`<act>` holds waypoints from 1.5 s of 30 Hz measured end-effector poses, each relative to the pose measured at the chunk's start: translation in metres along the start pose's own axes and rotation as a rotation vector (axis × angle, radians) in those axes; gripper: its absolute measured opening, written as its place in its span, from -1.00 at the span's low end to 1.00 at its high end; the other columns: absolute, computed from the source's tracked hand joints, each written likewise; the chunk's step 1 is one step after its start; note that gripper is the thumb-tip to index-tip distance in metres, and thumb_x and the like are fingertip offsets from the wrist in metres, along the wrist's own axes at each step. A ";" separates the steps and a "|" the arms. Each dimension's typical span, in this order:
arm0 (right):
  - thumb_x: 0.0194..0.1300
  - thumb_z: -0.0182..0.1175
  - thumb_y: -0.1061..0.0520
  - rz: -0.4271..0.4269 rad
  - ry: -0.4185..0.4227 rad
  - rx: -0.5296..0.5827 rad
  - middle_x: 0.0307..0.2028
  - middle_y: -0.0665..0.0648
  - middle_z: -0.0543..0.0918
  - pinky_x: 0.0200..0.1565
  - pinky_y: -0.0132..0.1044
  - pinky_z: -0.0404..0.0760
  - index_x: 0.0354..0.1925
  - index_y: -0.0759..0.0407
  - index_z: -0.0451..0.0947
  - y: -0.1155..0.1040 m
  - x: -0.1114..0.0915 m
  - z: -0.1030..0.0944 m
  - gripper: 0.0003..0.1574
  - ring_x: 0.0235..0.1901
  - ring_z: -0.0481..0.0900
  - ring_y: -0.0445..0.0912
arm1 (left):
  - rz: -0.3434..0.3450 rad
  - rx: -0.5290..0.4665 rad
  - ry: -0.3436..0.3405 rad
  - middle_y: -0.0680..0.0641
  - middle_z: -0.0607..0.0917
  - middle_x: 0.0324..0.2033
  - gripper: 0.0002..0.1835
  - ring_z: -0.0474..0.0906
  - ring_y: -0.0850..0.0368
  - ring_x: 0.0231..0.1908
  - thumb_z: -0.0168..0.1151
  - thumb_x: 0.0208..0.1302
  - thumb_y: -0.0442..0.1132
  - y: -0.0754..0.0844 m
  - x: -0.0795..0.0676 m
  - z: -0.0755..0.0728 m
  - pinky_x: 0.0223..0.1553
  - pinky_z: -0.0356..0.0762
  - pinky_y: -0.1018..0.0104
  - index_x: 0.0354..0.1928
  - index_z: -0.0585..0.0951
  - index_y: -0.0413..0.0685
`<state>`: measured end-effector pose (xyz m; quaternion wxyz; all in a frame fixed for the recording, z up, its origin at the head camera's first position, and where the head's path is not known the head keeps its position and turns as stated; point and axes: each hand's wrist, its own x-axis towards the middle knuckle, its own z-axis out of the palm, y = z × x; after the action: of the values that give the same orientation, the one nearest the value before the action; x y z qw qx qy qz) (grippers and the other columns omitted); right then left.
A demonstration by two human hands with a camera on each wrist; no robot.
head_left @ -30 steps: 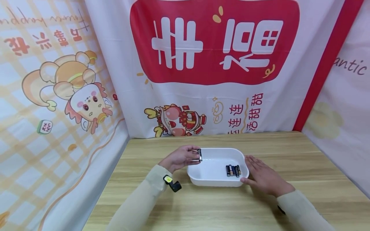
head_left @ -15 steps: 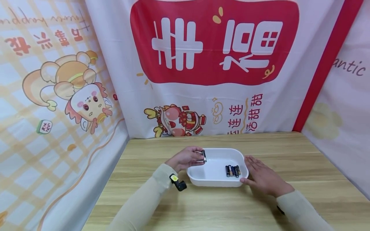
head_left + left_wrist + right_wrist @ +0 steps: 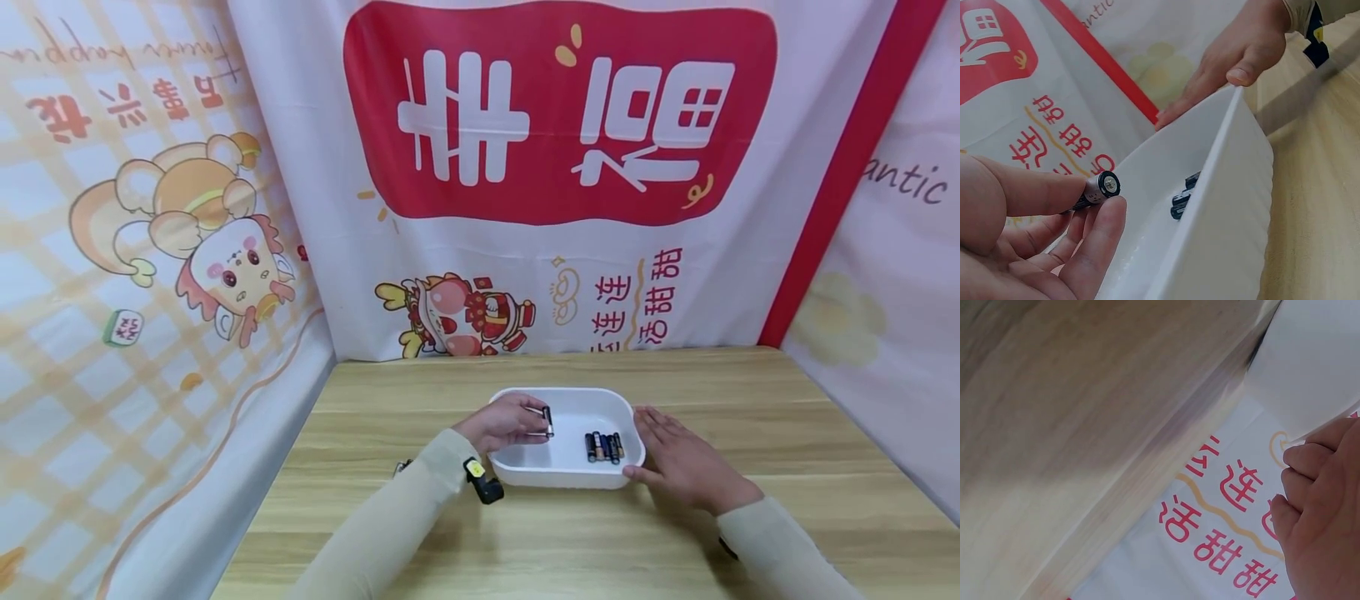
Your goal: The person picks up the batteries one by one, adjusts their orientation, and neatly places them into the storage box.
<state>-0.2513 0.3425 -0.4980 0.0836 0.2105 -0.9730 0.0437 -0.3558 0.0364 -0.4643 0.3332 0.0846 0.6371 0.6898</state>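
Note:
Between thumb and fingers my left hand point(image 3: 510, 422) pinches a small black-and-silver battery point(image 3: 548, 422). It is over the left part of a white rectangular tub point(image 3: 562, 479). The left wrist view shows the battery's flat metal end point(image 3: 1110, 184) facing the camera. Several dark batteries point(image 3: 604, 447) lie side by side in a row at the tub's right end. My right hand point(image 3: 682, 458) is at the tub's right end, fingers extended along the outside and thumb at the near corner of the rim. In the right wrist view, part of the tub point(image 3: 1310, 362) shows beyond the fingers.
The tub stands on a light wood table point(image 3: 570, 550). A white cloth with red print point(image 3: 562, 117) hangs behind the table's back edge, and printed cloths point(image 3: 165, 317) hang at both sides. A black wrist strap with a yellow tag point(image 3: 480, 479) is on the left sleeve.
My left hand has moved right with the pinched battery, from the tub's left rim to over its inside. The right hand and the row of batteries stay in place.

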 end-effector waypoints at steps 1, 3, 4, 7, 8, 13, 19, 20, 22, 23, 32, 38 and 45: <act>0.30 -0.14 -0.55 -0.003 0.002 -0.003 0.43 0.32 0.13 0.40 0.09 0.08 0.43 0.41 0.06 0.000 0.000 0.000 0.22 0.42 0.01 0.22 | 0.001 -0.001 -0.003 -0.22 0.64 -0.22 -0.52 0.65 0.01 -0.25 0.15 0.25 -0.58 -0.002 0.003 0.002 -0.07 0.66 0.10 0.23 0.37 -0.45; 0.31 -0.14 -0.55 -0.010 0.006 -0.014 0.43 0.33 0.13 0.40 0.09 0.08 0.43 0.41 0.06 0.000 -0.001 0.001 0.22 0.42 0.02 0.22 | -0.001 0.000 -0.008 -0.20 0.65 -0.26 -0.54 0.65 0.03 -0.27 0.15 0.24 -0.60 -0.005 0.008 0.005 -0.08 0.67 0.10 0.20 0.39 -0.45; 0.31 -0.13 -0.54 -0.013 0.007 -0.020 0.43 0.33 0.13 0.40 0.08 0.07 0.43 0.41 0.06 0.000 -0.001 0.001 0.21 0.42 0.02 0.21 | 0.000 0.010 -0.007 -0.20 0.66 -0.28 -0.55 0.65 0.03 -0.29 0.15 0.23 -0.60 -0.006 0.011 0.007 -0.09 0.67 0.10 0.19 0.41 -0.45; 0.32 -0.14 -0.53 -0.025 0.010 -0.036 0.43 0.34 0.12 0.40 0.09 0.06 0.43 0.42 0.05 0.000 -0.001 0.002 0.20 0.42 0.02 0.23 | -0.011 0.045 -0.004 -0.19 0.67 -0.30 -0.57 0.67 0.03 -0.31 0.18 0.21 -0.60 -0.008 0.017 0.011 -0.12 0.69 0.12 0.15 0.44 -0.44; 0.32 -0.14 -0.53 -0.026 0.010 -0.038 0.43 0.34 0.12 0.41 0.09 0.05 0.43 0.42 0.05 0.000 -0.001 0.002 0.20 0.42 0.02 0.23 | -0.017 0.061 -0.002 -0.20 0.67 -0.30 -0.57 0.67 0.03 -0.32 0.19 0.20 -0.60 -0.009 0.019 0.012 -0.14 0.69 0.13 0.14 0.46 -0.44; 0.33 -0.15 -0.53 -0.020 0.004 -0.042 0.43 0.34 0.11 0.41 0.11 0.04 0.43 0.42 0.05 0.001 -0.001 0.004 0.20 0.42 0.01 0.24 | -0.046 0.145 -0.002 -0.22 0.68 -0.32 -0.60 0.67 0.05 -0.35 0.20 0.17 -0.63 -0.010 0.024 0.019 -0.18 0.70 0.16 0.09 0.49 -0.44; 0.32 -0.15 -0.54 0.000 -0.006 -0.030 0.43 0.36 0.10 0.40 0.11 0.05 0.44 0.42 0.03 -0.001 -0.002 0.003 0.21 0.42 0.00 0.25 | -0.089 0.213 0.008 -0.23 0.68 -0.33 -0.68 0.67 0.02 -0.37 0.22 0.16 -0.62 -0.017 0.034 0.022 -0.24 0.71 0.18 -0.03 0.53 -0.32; 0.32 -0.16 -0.54 0.000 -0.006 -0.030 0.44 0.36 0.10 0.40 0.10 0.05 0.44 0.42 0.03 -0.001 -0.001 0.003 0.21 0.42 0.00 0.25 | -0.092 0.221 0.012 -0.23 0.68 -0.33 -0.69 0.68 0.01 -0.37 0.22 0.15 -0.62 -0.019 0.035 0.022 -0.25 0.72 0.18 -0.06 0.54 -0.30; 0.32 -0.16 -0.54 -0.001 -0.006 -0.029 0.44 0.36 0.09 0.40 0.10 0.05 0.44 0.42 0.03 -0.001 -0.001 0.003 0.22 0.42 0.00 0.24 | -0.097 0.225 0.015 -0.23 0.67 -0.35 -0.71 0.67 0.02 -0.39 0.22 0.15 -0.63 -0.021 0.037 0.024 -0.27 0.72 0.19 -0.09 0.54 -0.30; 0.32 -0.16 -0.55 -0.002 -0.005 -0.031 0.44 0.36 0.09 0.40 0.10 0.06 0.44 0.41 0.03 -0.001 -0.001 0.003 0.22 0.42 0.00 0.24 | -0.101 0.229 0.017 -0.22 0.67 -0.36 -0.72 0.67 0.02 -0.40 0.22 0.15 -0.63 -0.022 0.038 0.024 -0.28 0.72 0.19 -0.11 0.54 -0.29; 0.33 -0.13 -0.51 -0.027 0.008 -0.050 0.43 0.37 0.09 0.41 0.09 0.05 0.43 0.45 0.04 0.001 0.000 0.002 0.20 0.42 0.00 0.25 | -0.112 0.304 0.066 -0.24 0.65 -0.38 -0.75 0.61 0.07 -0.51 0.24 0.11 -0.65 -0.026 0.043 0.032 -0.35 0.72 0.25 -0.18 0.54 -0.33; 0.32 -0.14 -0.53 -0.027 0.015 -0.072 0.42 0.36 0.12 0.40 0.09 0.06 0.42 0.44 0.07 0.003 -0.002 -0.002 0.20 0.41 0.03 0.24 | -0.119 0.367 0.093 -0.25 0.67 -0.40 -0.79 0.59 0.08 -0.53 0.24 0.10 -0.64 -0.021 0.046 0.040 -0.38 0.71 0.27 -0.23 0.56 -0.34; 0.31 -0.18 -0.56 -0.027 0.004 -0.057 0.41 0.35 0.16 0.40 0.10 0.06 0.41 0.43 0.10 0.003 -0.002 -0.003 0.22 0.41 0.06 0.24 | -0.094 0.450 0.147 -0.26 0.67 -0.43 -0.83 0.57 0.08 -0.56 0.25 0.06 -0.65 -0.020 0.047 0.049 -0.43 0.71 0.28 -0.29 0.59 -0.36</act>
<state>-0.2499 0.3462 -0.4959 0.0922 0.2211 -0.9708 0.0153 -0.3583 0.1026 -0.4887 0.2904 0.0768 0.8006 0.5184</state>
